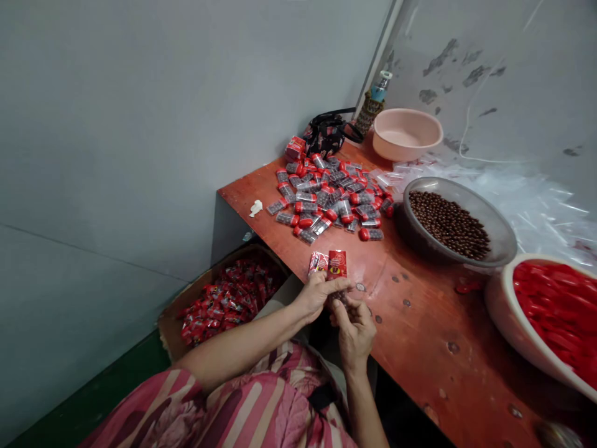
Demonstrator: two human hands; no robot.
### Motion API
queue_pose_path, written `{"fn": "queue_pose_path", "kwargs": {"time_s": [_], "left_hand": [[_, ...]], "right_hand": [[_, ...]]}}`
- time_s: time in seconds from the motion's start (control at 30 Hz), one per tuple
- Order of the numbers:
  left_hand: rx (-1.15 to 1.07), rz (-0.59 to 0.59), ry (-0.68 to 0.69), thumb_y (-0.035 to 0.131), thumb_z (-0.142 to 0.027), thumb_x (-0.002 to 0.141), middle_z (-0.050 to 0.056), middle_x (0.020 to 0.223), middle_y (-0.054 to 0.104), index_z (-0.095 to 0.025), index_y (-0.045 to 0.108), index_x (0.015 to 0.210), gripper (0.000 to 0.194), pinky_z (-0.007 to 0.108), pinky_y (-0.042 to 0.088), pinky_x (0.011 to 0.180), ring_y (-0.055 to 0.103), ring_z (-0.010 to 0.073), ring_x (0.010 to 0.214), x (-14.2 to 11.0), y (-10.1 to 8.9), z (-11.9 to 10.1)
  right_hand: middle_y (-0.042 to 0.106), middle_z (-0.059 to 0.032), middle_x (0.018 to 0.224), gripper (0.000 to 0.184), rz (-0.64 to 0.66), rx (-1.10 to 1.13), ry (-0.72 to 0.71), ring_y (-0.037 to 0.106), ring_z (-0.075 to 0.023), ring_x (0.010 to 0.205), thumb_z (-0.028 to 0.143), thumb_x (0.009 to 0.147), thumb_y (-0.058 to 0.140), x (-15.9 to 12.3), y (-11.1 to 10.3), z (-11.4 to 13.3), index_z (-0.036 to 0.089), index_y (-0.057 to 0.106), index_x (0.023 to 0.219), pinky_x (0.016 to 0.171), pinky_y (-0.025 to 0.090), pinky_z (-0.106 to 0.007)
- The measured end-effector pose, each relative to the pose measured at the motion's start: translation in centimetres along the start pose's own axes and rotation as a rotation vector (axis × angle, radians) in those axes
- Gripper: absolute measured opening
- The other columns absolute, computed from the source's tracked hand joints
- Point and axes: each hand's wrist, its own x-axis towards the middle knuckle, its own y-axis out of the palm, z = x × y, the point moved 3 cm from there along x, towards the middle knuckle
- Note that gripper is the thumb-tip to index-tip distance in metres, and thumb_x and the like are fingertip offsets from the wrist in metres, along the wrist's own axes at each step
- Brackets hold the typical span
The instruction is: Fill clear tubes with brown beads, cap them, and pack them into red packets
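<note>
At the table's (410, 311) near edge, the left hand (317, 295) pinches 2 red packets (337, 264) side by side, their print too small to read; the right hand's (355, 330) thumb and fingers close on the lower end of 1. Beyond lie red-capped clear tubes (372, 234) with dark contents. Rightward, a grey bowl (501, 233) contains brown balls (448, 224), a pale basin (499, 298) red pieces (555, 311); a carton (170, 326) below holds red packs (224, 302).

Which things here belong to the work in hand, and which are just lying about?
Likely in use:
- red packets held by left hand and right hand
- red-ended packs
- brown balls
- red pieces
- clear sleeves

Apparently lying about:
- patterned bag
- bottle
- pink basin
- white scrap
</note>
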Motion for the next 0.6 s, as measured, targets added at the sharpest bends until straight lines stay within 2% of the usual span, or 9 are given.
{"fn": "queue_pose_path", "kwargs": {"time_s": [0.13,0.23,0.3,0.37,0.5,0.6], "left_hand": [[0.111,0.023,0.023,0.073,-0.035,0.059,-0.002,0.046,0.052,-0.009,0.06,0.064,0.029,0.018,0.03,0.037,0.042,0.0056,0.036,-1.1,0.8,0.0],[0.092,0.03,0.071,0.074,-0.037,0.058,0.003,0.059,0.06,-0.009,0.062,0.07,0.033,0.017,0.033,0.04,0.046,0.0059,0.043,-1.3,0.9,-0.4],[0.013,0.049,0.067,0.068,-0.044,0.064,0.005,0.066,0.062,-0.009,0.062,0.075,0.037,0.019,0.036,0.043,0.049,0.0073,0.046,-1.2,0.7,-0.5],[-0.05,0.05,0.057,0.063,-0.049,0.068,0.005,0.062,0.06,-0.009,0.061,0.074,0.04,0.021,0.037,0.043,0.05,0.0089,0.046,-0.9,0.5,-0.5],[-0.031,-0.007,0.064,0.066,-0.047,0.066,0.001,0.053,0.055,-0.009,0.059,0.071,0.039,0.021,0.033,0.041,0.048,0.0084,0.041,-0.5,0.1,0.0],[-0.023,-0.042,0.063,0.066,-0.048,0.065,0.0,0.051,0.054,-0.009,0.058,0.068,0.04,0.02,0.031,0.039,0.045,0.007,0.038,-0.6,0.1,0.3]], "right_hand": [[0.051,0.0065,0.051,0.02,0.084,0.308,0.126,0.042,-0.005,0.037,0.034,0.069,0.064,0.3,0.7,-0.5,0.017,0.053,0.069,0.036,0.033,-0.017],[0.052,0.0051,0.055,0.021,0.099,0.456,0.181,0.04,-0.0032,0.037,0.032,0.07,0.063,0.7,0.7,-0.5,0.017,0.05,0.065,0.035,0.029,-0.016],[0.055,0.004,0.057,0.02,0.067,0.433,0.18,0.043,-0.0038,0.038,0.031,0.068,0.065,0.8,0.4,-0.6,0.016,0.052,0.068,0.036,0.031,-0.016],[0.054,0.0046,0.055,0.02,0.031,0.359,0.154,0.044,-0.0049,0.038,0.03,0.067,0.067,0.7,0.0,-0.7,0.015,0.054,0.073,0.037,0.034,-0.017],[0.052,0.0058,0.049,0.021,-0.018,0.229,0.101,0.047,-0.0068,0.04,0.03,0.069,0.067,0.4,-0.3,-0.7,0.015,0.056,0.078,0.04,0.037,-0.018],[0.053,0.0056,0.051,0.022,-0.022,0.257,0.114,0.046,-0.0066,0.039,0.031,0.067,0.068,0.5,-0.1,-0.5,0.015,0.055,0.076,0.038,0.036,-0.018]]}}
